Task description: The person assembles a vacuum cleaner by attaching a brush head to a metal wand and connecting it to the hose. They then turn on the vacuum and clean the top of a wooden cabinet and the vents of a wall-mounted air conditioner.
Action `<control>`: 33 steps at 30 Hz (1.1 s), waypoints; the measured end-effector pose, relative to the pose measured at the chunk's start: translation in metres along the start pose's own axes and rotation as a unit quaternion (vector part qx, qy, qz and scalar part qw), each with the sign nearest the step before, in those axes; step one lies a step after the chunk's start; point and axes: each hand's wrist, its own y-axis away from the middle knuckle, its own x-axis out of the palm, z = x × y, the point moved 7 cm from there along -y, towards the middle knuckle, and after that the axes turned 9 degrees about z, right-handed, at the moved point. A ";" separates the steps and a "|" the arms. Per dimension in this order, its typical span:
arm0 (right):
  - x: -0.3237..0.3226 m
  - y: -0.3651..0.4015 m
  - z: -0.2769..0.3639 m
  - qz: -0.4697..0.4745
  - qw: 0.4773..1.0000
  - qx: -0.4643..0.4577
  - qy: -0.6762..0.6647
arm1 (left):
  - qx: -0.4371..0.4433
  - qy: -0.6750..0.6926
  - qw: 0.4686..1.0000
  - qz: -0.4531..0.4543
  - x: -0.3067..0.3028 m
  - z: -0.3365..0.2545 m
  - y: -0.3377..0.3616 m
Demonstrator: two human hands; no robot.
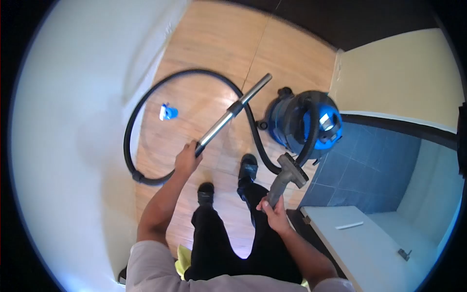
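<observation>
My left hand [187, 159] is wrapped round the dark lower end of a metal vacuum tube [216, 129], which slants up to the right, its far end free. A black hose [127, 131] loops from near that hand over the floor, passes by the tube and runs toward a blue and black vacuum cleaner [304, 121]. In my right hand [275, 214] is the neck of a grey floor nozzle [288, 176]. Its wide brush head points up, apart from the tube and in front of the hose.
A small blue and white item [168, 112] lies on the wooden floor [214, 44] inside the hose loop. White wall [68, 146] stands on the left. To the right are an open white door [360, 243] and a blue tiled floor [369, 160].
</observation>
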 end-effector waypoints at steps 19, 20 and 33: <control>0.072 -0.094 0.593 0.145 0.792 -0.339 -0.486 | 0.136 0.192 0.972 -0.007 -0.410 -0.151 0.305; 0.082 -0.098 0.600 0.158 0.790 -0.338 -0.487 | 0.140 0.193 0.971 -0.001 -0.409 -0.146 0.298; 0.111 -0.052 0.608 0.111 0.848 -0.413 -0.315 | 0.152 0.146 0.977 0.016 -0.406 -0.150 0.297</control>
